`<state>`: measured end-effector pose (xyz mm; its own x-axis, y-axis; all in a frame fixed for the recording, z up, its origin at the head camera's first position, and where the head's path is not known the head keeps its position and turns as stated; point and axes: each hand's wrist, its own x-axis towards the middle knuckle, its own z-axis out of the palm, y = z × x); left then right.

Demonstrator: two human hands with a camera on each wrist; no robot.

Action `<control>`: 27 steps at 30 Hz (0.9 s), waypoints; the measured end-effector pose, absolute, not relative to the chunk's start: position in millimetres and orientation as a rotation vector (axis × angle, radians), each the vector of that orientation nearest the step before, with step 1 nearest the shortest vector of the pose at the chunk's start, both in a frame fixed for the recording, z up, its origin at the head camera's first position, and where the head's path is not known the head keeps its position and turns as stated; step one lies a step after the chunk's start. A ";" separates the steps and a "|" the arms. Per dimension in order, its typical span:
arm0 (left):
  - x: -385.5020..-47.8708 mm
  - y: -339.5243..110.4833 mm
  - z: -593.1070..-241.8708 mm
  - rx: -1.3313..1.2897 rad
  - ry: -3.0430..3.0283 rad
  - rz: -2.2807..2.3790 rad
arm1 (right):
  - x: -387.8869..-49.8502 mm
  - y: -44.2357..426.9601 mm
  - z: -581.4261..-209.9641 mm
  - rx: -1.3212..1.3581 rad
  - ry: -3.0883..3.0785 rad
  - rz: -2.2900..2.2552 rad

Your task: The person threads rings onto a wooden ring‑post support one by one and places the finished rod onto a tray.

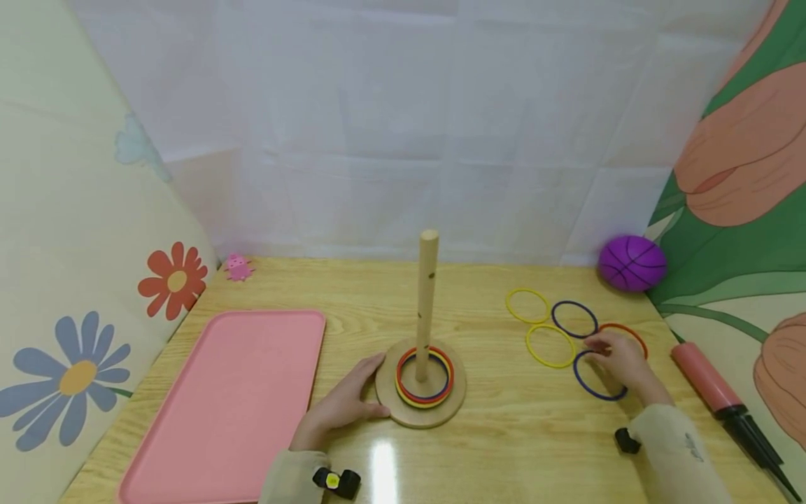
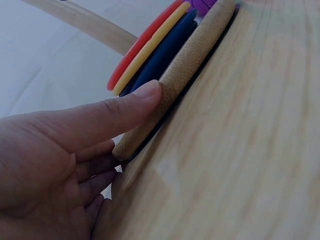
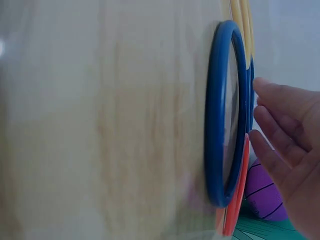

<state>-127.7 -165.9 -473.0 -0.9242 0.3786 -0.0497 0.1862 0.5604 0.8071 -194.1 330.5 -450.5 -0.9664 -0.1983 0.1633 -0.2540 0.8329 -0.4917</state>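
A round wooden base [image 1: 388, 392] carries an upright peg [image 1: 426, 301], with red, yellow and blue rings [image 2: 135, 55] stacked around its foot. My left hand [image 1: 346, 399] holds the left edge of the base, its thumb [image 2: 135, 100] on the rim. My right hand [image 1: 620, 360] hovers at the near blue ring [image 1: 595, 393], fingers loosely bent and holding nothing; the right wrist view shows the fingertips beside that blue ring [image 3: 215, 115]. Around it lie a red ring [image 1: 639, 337], another blue ring [image 1: 574, 302] and two yellow rings [image 1: 527, 336].
A pink tray [image 1: 233, 406] lies left of the base, with a small pink figure [image 1: 238, 267] behind it. At the back right sits a purple ball [image 1: 632, 263]. A pink and black pump [image 1: 708, 378] lies along the right edge. White cloth [image 1: 403, 140] hangs behind the table.
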 end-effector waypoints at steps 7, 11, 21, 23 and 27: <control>-127.8 -165.8 -472.6 0.485 2.580 1.294 | -197.5 331.6 -449.4 0.374 -2.936 0.765; -127.8 -165.4 -471.9 0.483 2.578 1.290 | -198.7 334.0 -451.8 0.410 -2.951 0.702; -127.3 -164.5 -470.4 0.477 2.580 1.291 | -195.9 334.3 -450.9 0.493 -2.995 0.624; -127.0 -164.7 -470.2 0.479 2.584 1.288 | -195.2 333.5 -450.2 0.497 -3.008 0.614; -127.0 -164.8 -470.3 0.473 2.582 1.287 | -193.7 332.7 -448.8 0.491 -3.007 0.625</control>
